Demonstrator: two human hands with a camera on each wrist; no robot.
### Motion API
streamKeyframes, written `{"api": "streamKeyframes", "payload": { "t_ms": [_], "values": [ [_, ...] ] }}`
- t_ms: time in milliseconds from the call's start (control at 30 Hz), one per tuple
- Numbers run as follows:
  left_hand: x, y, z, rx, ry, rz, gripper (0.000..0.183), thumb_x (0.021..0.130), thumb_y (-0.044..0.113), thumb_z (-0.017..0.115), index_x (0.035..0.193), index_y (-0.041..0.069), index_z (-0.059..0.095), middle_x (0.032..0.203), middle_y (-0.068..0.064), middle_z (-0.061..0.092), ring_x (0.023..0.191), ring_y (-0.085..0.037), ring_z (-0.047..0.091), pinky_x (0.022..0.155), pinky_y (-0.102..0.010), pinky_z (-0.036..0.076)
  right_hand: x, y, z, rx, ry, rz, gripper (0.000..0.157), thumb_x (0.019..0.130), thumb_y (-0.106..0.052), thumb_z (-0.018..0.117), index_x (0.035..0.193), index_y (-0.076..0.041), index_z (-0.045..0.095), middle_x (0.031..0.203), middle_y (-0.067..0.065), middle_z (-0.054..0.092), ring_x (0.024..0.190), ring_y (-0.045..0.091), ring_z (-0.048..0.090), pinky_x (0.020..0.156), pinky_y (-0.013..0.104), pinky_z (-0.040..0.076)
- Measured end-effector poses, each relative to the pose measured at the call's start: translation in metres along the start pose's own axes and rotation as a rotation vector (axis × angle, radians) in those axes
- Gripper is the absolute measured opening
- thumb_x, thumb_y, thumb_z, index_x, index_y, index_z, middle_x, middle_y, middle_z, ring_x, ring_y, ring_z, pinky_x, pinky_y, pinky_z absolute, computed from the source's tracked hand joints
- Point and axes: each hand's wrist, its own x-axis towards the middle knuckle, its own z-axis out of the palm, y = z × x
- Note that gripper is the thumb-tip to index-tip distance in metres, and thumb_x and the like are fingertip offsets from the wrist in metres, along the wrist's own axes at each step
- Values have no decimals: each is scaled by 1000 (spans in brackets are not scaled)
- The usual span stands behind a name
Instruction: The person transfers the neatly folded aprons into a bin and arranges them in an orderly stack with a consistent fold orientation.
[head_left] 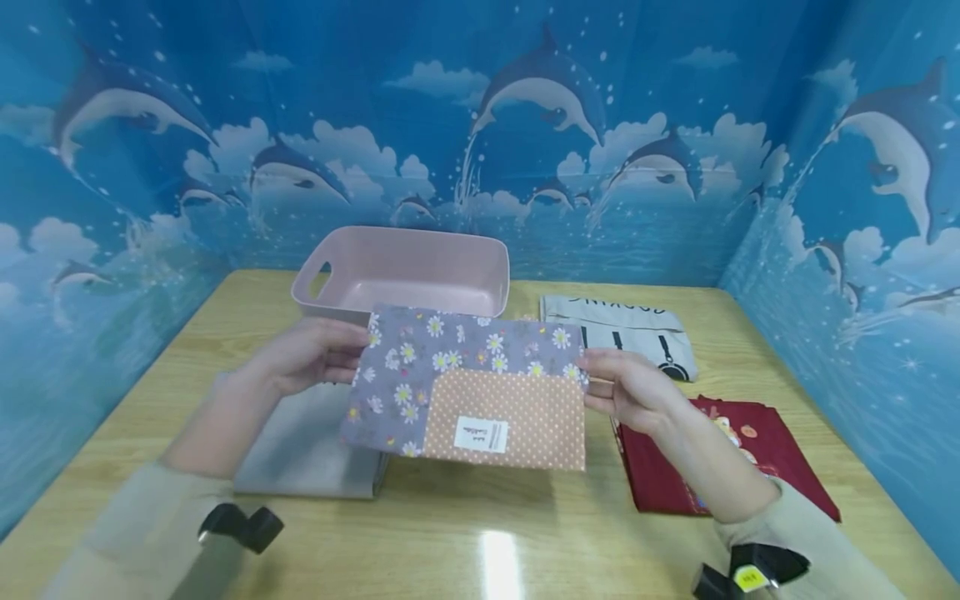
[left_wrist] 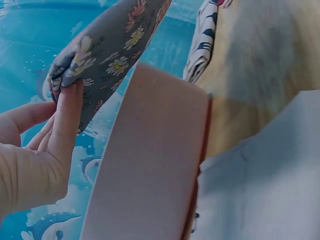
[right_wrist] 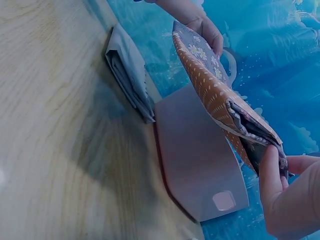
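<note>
Between my two hands hangs a folded apron [head_left: 495, 342], grey-purple with daisies and a tan polka-dot pocket bearing a white label. My left hand [head_left: 315, 357] pinches its left edge, thumb and fingers on either side, as the left wrist view shows at the apron's bunched corner [left_wrist: 75, 60]. At the opposite edge my right hand [head_left: 626, 387] grips the folded layers; their stacked ends [right_wrist: 250, 122] face the right wrist camera. The apron is held above the table, tilted, and overlaps the front of a pink bin [head_left: 420, 258] in the head view.
A folded grey cloth [head_left: 300, 454] lies at left under the left forearm. At the back right is a folded whitish cloth [head_left: 622, 329] with utensil prints and lettering. A dark red folded cloth [head_left: 780, 458] lies near the right forearm. Dolphin-print curtains [head_left: 465, 108] border the wooden table [head_left: 450, 533].
</note>
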Motion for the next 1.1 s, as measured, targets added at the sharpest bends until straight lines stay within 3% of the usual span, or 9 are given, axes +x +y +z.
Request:
{"api": "streamKeyframes", "payload": {
  "t_ms": [100,200,400,833,1100],
  "values": [
    [3,7,-2,5,7,4,13,94,9,51,93,10,63,84,-4,68,77,-16,66,73,-30,55,3,-7,4,-2,-3,-16,54,94,-4,49,140,6,22,87,4,66,81,15,66,80,27,53],
    [6,13,-4,20,35,4,14,94,11,51,104,3,57,87,-4,67,79,-18,66,75,-31,55,8,-13,7,-3,-9,-34,62,95,-3,45,144,7,10,86,3,66,79,13,66,79,25,53],
    [14,21,-11,41,88,3,32,93,13,54,119,-4,44,89,-3,66,81,-18,66,76,-31,55,21,-22,13,0,9,-42,57,95,-3,45,144,5,17,91,4,63,81,14,65,81,25,52],
    [27,36,-25,37,129,-21,24,94,14,53,113,1,48,83,0,67,76,-13,66,73,-26,55,43,-41,26,73,118,-23,55,93,-4,51,143,-2,27,97,7,58,74,14,65,77,22,53],
    [33,41,-29,12,182,-32,22,92,14,56,110,4,49,79,1,67,73,-12,65,71,-24,55,56,-49,28,136,135,3,56,94,-5,50,145,-5,26,128,13,44,80,15,64,84,22,50]
  ]
}}
